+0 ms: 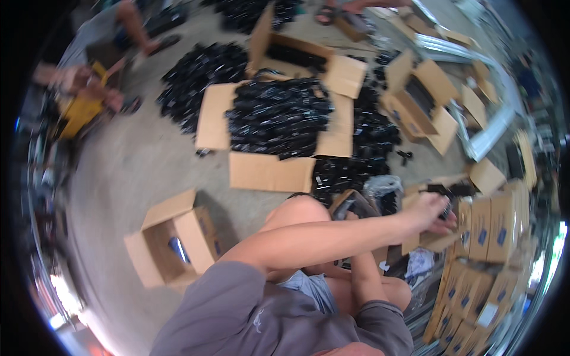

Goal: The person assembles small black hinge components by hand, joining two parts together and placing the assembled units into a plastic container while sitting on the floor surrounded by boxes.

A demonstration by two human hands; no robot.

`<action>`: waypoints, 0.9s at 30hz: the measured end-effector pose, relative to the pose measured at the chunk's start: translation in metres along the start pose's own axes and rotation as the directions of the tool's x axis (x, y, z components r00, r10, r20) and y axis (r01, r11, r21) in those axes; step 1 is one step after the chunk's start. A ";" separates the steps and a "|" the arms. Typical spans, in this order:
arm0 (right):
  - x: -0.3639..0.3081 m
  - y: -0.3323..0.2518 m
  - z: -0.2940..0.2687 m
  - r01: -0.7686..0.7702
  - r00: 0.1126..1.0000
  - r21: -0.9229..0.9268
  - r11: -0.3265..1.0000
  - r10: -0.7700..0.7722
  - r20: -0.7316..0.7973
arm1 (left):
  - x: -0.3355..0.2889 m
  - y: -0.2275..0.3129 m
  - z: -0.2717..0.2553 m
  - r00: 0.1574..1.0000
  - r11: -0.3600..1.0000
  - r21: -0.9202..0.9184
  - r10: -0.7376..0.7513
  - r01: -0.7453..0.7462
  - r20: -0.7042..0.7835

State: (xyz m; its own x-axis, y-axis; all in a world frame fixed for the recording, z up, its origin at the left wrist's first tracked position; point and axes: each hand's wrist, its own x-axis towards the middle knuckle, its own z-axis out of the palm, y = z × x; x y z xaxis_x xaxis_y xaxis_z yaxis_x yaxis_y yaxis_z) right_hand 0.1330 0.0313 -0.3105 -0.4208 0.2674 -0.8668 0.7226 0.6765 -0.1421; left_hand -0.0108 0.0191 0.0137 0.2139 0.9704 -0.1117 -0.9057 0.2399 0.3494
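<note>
My left arm reaches across my body to the right. My left hand [428,213] is closed around a black part [445,209], whose exact kind is blurred. It is over an open carton [442,242]; another dark piece [460,190] shows just beyond the fingers. My right hand [352,216] is mostly hidden behind my left forearm, with only a bit of it showing beside a dark-lined open box [350,202]; its fingers cannot be made out. A clear plastic bag [383,187] with dark contents lies between the two hands.
A large open carton [272,172] heaped with shiny black pieces [279,115] stands ahead, with loose piles [205,80] around it. An open carton [172,243] sits at left, stacked cartons [490,228] at right. Another person's hand [77,77] shows at far left.
</note>
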 end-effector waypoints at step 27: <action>0.045 -0.010 0.027 -0.069 0.994 0.163 0.984 0.081 -0.071 | 0.001 0.005 0.006 0.997 0.943 0.328 -0.070 0.061 0.014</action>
State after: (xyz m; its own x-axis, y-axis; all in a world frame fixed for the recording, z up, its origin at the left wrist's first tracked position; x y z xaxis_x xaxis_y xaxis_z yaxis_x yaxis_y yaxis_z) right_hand 0.1216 0.0179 -0.3605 -0.3986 0.3691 -0.8396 0.8293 0.5360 -0.1580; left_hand -0.0129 0.0214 0.0206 0.2816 0.9516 -0.1232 -0.7204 0.2945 0.6279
